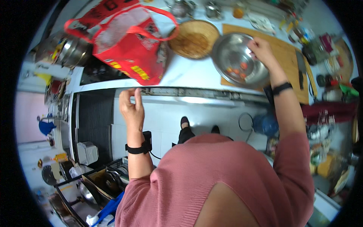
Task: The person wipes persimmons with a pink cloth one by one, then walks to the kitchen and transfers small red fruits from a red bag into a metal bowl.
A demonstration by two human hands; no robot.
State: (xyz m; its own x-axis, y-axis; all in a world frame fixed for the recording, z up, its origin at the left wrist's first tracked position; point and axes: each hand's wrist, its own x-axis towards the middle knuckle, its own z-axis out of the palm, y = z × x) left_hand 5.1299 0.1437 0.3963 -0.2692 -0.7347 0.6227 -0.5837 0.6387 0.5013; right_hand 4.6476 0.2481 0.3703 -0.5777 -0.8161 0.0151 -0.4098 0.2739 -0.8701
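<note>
My right hand (262,51) is over the inside of a stainless steel bowl (224,54), its fingers curled near the far right wall. Whether it holds anything is hidden by blur and the fingers. Several small red-orange pieces (243,66), perhaps cherry tomatoes, lie in the bottom of the bowl. The bowl rests partly on a wooden cutting board (289,76). My left hand (131,105) hovers just before the counter's front edge, thumb apart from bent fingers, with nothing visible in it. Beyond it stands a red shopping bag (127,56) with its top gaping and a pale lining showing.
A round woven basket (195,28) sits between bag and bowl. A cleaver (300,69) lies on the board's right side. Metal pots (181,8) and jars line the back. At left is a dark cooktop (97,71). Below stand a blue water jug (265,124) and a pan rack (71,195).
</note>
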